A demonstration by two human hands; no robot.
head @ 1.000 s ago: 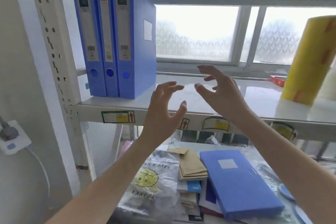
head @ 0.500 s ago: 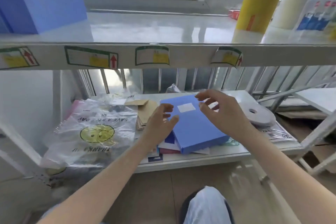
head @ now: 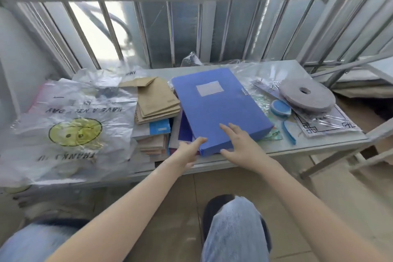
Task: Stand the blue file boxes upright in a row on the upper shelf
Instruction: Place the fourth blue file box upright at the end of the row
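Blue file box lies flat on the lower shelf, atop a paper stack, right of the brown envelopes. Left hand touches its near-left corner, right hand rests on its near edge (fingers spread, nothing gripped).

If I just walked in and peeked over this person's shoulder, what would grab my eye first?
The blue file box lying flat mid-shelf, with the left hand at its near corner and the right hand resting on its near edge. Then the smiley-face plastic bag at left and the grey tape roll at right.
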